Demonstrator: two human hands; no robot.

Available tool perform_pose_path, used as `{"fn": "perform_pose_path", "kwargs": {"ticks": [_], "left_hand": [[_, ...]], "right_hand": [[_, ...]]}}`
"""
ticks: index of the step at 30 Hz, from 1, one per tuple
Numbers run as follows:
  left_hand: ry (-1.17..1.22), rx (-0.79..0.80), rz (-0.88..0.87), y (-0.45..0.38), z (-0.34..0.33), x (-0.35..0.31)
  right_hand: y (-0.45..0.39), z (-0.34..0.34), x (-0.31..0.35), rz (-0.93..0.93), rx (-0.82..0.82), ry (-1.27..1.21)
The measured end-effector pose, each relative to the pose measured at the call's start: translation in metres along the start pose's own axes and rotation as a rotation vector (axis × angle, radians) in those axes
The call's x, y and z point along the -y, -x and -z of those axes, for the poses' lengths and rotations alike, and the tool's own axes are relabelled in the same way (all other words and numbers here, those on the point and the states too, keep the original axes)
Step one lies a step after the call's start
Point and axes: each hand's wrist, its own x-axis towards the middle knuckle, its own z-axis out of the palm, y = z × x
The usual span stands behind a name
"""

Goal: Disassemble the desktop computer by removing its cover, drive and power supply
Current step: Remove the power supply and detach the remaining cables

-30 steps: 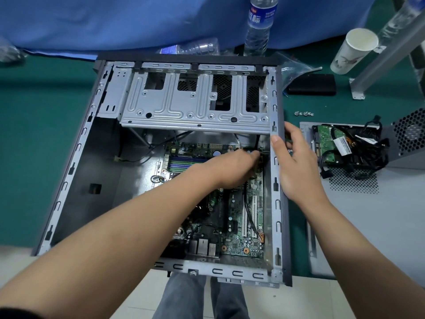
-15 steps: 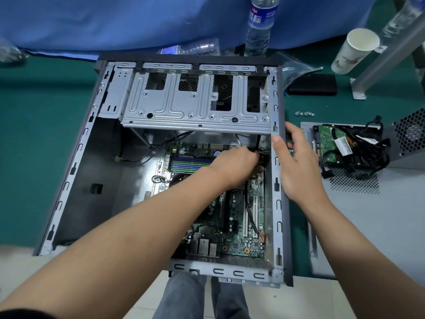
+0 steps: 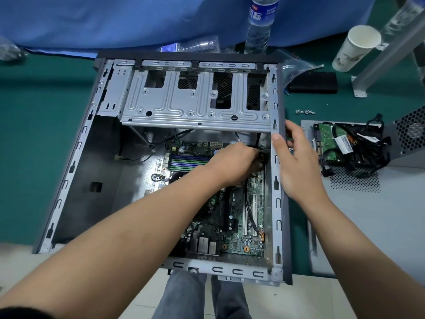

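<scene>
The open computer case [image 3: 76, 162] lies flat on the green mat, its motherboard [image 3: 239, 226] exposed. A silver drive cage [image 3: 193, 104] spans the far end. My left hand [image 3: 234, 162] reaches inside to the right wall, fingers closed around a black cable or connector [image 3: 262, 155]. My right hand [image 3: 296, 162] holds the case's right rail, thumb on top. To the right lies the grey side cover [image 3: 368, 226]; on it rest a hard drive [image 3: 326, 139] and the power supply [image 3: 411, 137] with its black cable bundle [image 3: 363, 153].
Several small screws [image 3: 304, 112] lie on the mat beyond the cover. At the back stand a water bottle [image 3: 261, 21], a paper cup [image 3: 356, 47], a black flat box [image 3: 312, 82], a crushed bottle [image 3: 195, 46] and a metal post [image 3: 386, 49]. A blue cloth hangs behind.
My left hand has pushed slightly further right toward the case wall at the black cable. My right hand stays on the rail.
</scene>
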Motion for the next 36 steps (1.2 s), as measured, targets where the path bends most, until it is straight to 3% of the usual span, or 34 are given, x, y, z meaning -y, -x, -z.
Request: {"fn": "perform_pose_path", "kwargs": {"ticks": [6,13,18,23,28,36], "left_hand": [[-0.121,-0.013,0.101,0.004,-0.009,0.002],[0.029,0.169,-0.077,0.002,0.004,0.002],[-0.024,0.109,-0.091,-0.001,0.004,0.003],[-0.082,0.012,0.034,0.007,-0.003,0.006],[-0.087,0.022,0.097,0.011,-0.009,0.01],[-0.024,0.157,-0.149,0.001,0.005,0.001]], "right_hand": [[0.0,0.0,0.001,0.002,0.003,0.001],[0.0,0.0,0.0,0.002,0.01,0.001],[0.0,0.0,-0.001,0.008,0.003,0.005],[-0.001,0.0,0.0,0.006,0.006,0.008],[-0.001,0.0,0.0,0.007,0.003,0.02],[-0.001,0.001,0.0,0.015,-0.001,0.031]]}}
